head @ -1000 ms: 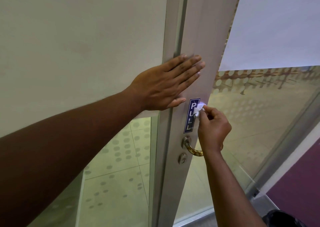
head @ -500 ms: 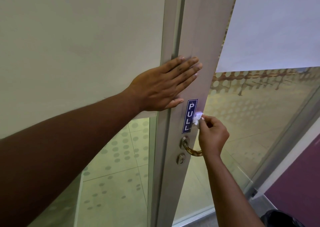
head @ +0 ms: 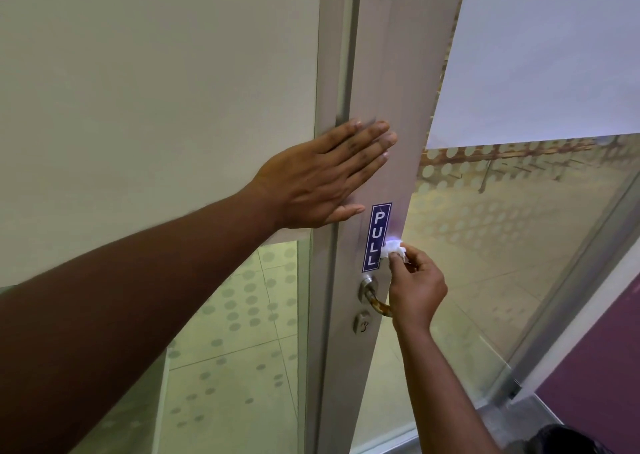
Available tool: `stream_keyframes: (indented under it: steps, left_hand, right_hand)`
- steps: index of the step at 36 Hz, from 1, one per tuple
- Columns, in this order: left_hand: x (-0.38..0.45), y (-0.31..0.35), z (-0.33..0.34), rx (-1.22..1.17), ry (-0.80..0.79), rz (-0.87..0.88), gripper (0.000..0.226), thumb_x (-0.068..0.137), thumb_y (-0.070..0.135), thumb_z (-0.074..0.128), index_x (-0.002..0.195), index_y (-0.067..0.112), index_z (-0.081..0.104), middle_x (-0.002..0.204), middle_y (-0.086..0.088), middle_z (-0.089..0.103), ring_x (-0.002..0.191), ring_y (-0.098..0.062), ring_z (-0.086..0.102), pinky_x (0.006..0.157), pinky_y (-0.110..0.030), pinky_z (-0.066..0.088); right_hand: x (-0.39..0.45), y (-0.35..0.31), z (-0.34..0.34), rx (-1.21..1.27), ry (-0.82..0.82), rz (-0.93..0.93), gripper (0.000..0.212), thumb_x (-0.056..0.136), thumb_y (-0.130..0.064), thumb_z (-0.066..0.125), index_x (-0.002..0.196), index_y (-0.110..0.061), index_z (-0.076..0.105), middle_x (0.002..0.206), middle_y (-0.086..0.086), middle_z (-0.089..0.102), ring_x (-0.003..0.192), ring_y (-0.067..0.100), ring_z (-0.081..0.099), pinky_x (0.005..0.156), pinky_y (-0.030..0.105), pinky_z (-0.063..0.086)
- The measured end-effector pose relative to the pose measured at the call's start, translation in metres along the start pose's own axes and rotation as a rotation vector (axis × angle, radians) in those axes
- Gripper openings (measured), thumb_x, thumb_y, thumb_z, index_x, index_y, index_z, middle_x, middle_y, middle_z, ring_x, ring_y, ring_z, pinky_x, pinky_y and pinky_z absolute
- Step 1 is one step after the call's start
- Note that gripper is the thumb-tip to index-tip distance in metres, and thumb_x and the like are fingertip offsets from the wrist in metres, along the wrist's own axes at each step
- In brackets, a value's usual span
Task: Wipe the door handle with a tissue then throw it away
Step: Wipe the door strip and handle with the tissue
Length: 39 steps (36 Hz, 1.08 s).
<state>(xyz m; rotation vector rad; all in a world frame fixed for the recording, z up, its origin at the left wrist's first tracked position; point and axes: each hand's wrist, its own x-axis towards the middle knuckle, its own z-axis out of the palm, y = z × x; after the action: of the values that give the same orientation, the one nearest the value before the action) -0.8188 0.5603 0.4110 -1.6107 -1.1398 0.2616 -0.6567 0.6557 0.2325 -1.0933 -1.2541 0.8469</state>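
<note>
A small crumpled white tissue (head: 393, 248) is pinched in the fingertips of my right hand (head: 415, 289). It presses against the grey door frame beside the lower end of a blue PULL sticker (head: 376, 235). The curved brass door handle (head: 374, 299) sits just below the sticker; my right hand hides its outer part. A round keyhole (head: 362, 322) is under the handle. My left hand (head: 322, 180) lies flat with fingers together on the door frame (head: 391, 72), above and left of the sticker.
Frosted glass with a dot pattern (head: 502, 232) fills the door panel to the right, and another dotted pane (head: 235, 349) is at lower left. A purple wall (head: 602, 349) stands at far right. A dark object (head: 568, 439) shows at the bottom right corner.
My right hand with the tissue has slid down along the PULL sticker, from its top to its lower end, closer to the handle. My left hand stays flat on the frame.
</note>
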Motion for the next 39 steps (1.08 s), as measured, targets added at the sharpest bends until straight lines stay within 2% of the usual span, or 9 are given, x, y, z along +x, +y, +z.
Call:
stream_keyframes:
  steps: [3,6,9,17,21,25,32,35,39]
  left_hand:
    - [0.000,0.000,-0.001,-0.001,0.001,0.001,0.080,0.107,0.057,0.004,0.162,-0.001,0.005,0.169,-0.025,0.002,0.158,-0.037,0.002,0.129,-0.048,0.009]
    - [0.000,0.001,-0.002,0.010,0.002,0.009,0.080,0.107,0.056,0.002,0.162,-0.002,0.005,0.169,-0.025,0.003,0.158,-0.038,0.003,0.129,-0.048,0.009]
    - [0.000,0.000,-0.003,0.022,-0.007,0.011,0.080,0.107,0.056,0.000,0.162,-0.002,0.002,0.169,-0.026,0.001,0.158,-0.038,0.002,0.129,-0.048,0.009]
    - [0.000,0.001,-0.009,0.003,-0.056,0.001,0.079,0.107,0.055,0.003,0.162,-0.002,-0.002,0.168,-0.026,-0.005,0.158,-0.039,-0.004,0.129,-0.049,0.008]
    - [0.000,0.001,-0.009,0.012,-0.054,0.004,0.079,0.107,0.055,0.002,0.162,-0.002,0.000,0.169,-0.026,-0.003,0.158,-0.039,-0.002,0.129,-0.049,0.009]
    - [0.000,0.000,-0.007,-0.002,-0.057,0.003,0.079,0.107,0.055,0.001,0.162,-0.001,-0.002,0.169,-0.026,-0.004,0.158,-0.038,-0.003,0.129,-0.049,0.009]
    - [0.000,0.001,-0.005,0.027,-0.018,0.013,0.079,0.107,0.054,0.001,0.162,-0.002,0.002,0.169,-0.026,0.001,0.158,-0.039,0.002,0.129,-0.048,0.010]
    - [0.000,0.000,-0.005,0.044,-0.011,0.016,0.078,0.107,0.054,0.000,0.162,-0.002,0.002,0.169,-0.025,0.003,0.158,-0.038,0.003,0.129,-0.048,0.010]
    - [-0.001,0.000,-0.004,0.038,-0.017,0.015,0.078,0.106,0.054,0.000,0.162,-0.001,0.002,0.169,-0.025,0.002,0.158,-0.038,0.002,0.129,-0.048,0.011]
  right_hand:
    - [0.002,0.002,0.005,0.024,0.028,0.000,0.021,0.088,-0.020,0.072,0.108,-0.018,0.077,0.097,-0.002,0.074,0.087,0.009,0.070,0.079,0.023,0.057]
    - [0.003,0.001,0.010,0.018,0.063,0.006,0.018,0.087,-0.022,0.073,0.105,-0.021,0.077,0.095,-0.006,0.074,0.081,0.001,0.068,0.064,0.003,0.044]
    - [0.005,-0.003,0.011,-0.011,0.072,-0.012,0.018,0.087,-0.022,0.072,0.103,-0.021,0.078,0.094,-0.007,0.073,0.077,-0.007,0.063,0.058,-0.004,0.038]
    - [0.027,-0.029,-0.007,0.006,-0.027,-0.175,0.017,0.086,-0.019,0.072,0.102,-0.022,0.077,0.092,-0.002,0.073,0.082,0.010,0.069,0.079,0.032,0.059]
    - [0.036,-0.051,-0.012,0.077,0.019,-0.300,0.017,0.088,-0.025,0.071,0.104,-0.027,0.075,0.093,-0.006,0.073,0.084,0.006,0.069,0.074,0.021,0.056]
    - [0.036,-0.062,-0.006,-0.024,-0.002,-0.436,0.019,0.090,-0.021,0.070,0.109,-0.017,0.075,0.097,-0.004,0.072,0.082,0.002,0.067,0.073,0.006,0.048]
    - [0.016,-0.036,-0.002,-0.218,-0.008,-0.528,0.021,0.092,-0.015,0.069,0.112,-0.010,0.074,0.089,0.002,0.069,0.074,0.010,0.062,0.066,0.017,0.051]
    - [0.009,-0.025,-0.003,-0.235,-0.037,-0.494,0.020,0.092,-0.013,0.070,0.110,-0.008,0.074,0.086,0.002,0.067,0.070,0.012,0.062,0.061,0.004,0.041]
    - [0.015,-0.030,-0.004,-0.238,-0.028,-0.459,0.019,0.091,-0.013,0.070,0.108,-0.008,0.076,0.087,0.004,0.070,0.072,0.013,0.063,0.064,0.004,0.040]
